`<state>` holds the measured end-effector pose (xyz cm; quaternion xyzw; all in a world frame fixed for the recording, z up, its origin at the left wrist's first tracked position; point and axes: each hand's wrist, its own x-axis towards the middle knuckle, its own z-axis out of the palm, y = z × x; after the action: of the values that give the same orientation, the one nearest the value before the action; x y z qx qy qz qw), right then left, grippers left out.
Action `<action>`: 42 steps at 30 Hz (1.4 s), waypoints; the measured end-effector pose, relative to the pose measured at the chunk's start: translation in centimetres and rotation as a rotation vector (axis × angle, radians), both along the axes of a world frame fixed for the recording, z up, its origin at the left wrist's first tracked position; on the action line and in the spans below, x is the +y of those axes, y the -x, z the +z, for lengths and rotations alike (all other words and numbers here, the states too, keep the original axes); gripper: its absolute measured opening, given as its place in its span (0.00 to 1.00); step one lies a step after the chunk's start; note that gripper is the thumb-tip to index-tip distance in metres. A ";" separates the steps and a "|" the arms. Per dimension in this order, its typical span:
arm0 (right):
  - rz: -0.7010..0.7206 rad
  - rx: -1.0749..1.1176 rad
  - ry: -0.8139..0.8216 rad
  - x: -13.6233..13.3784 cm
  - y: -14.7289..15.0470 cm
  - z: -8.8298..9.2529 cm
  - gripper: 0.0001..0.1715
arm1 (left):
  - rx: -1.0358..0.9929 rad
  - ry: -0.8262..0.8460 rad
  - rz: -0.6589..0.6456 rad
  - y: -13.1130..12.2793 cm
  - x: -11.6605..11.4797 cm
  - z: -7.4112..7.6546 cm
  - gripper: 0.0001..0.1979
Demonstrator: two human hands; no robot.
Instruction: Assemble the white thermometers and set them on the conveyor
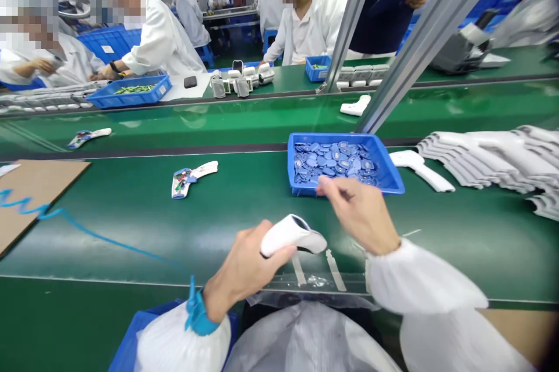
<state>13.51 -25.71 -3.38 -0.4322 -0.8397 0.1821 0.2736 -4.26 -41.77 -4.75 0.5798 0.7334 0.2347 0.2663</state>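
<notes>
Over the green table point(131, 215), near its front edge, the left hand point(244, 264) held a white casing point(283, 236), fingers and thumb wrapped round its sides. The right hand point(364, 215) hung at the front of a blue tray point(395, 177), its thumb and fingers drawn close together — I could not tell whether anything sat between them. Small blue pieces point(334, 156) filled the tray. Just to its right lay one white shell point(423, 169), and beyond that a row of nested shells point(489, 151). Left of the tray, well apart from it, an opened casing point(181, 181) showed coloured wires. A blue cord point(100, 237) ran from the cardboard point(48, 186) toward the blue band point(204, 315) on the left wrist.
</notes>
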 end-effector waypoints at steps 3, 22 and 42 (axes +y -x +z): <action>0.006 -0.124 -0.090 6.2 -0.5 -0.2 0.16 | 0.128 -0.115 0.030 1.5 0.1 0.6 0.17; 0.187 -0.150 -0.031 8.5 2.4 -0.7 0.18 | -0.156 -0.014 0.057 -0.3 2.5 1.7 0.14; 0.247 0.426 0.361 -3.1 1.0 0.4 0.20 | -0.334 -0.216 0.093 -0.8 3.3 1.4 0.22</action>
<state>12.49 -28.77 -2.93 -0.3205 -0.7637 0.4467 0.3383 -3.47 -38.43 -3.35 0.5236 0.6754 0.4171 0.3094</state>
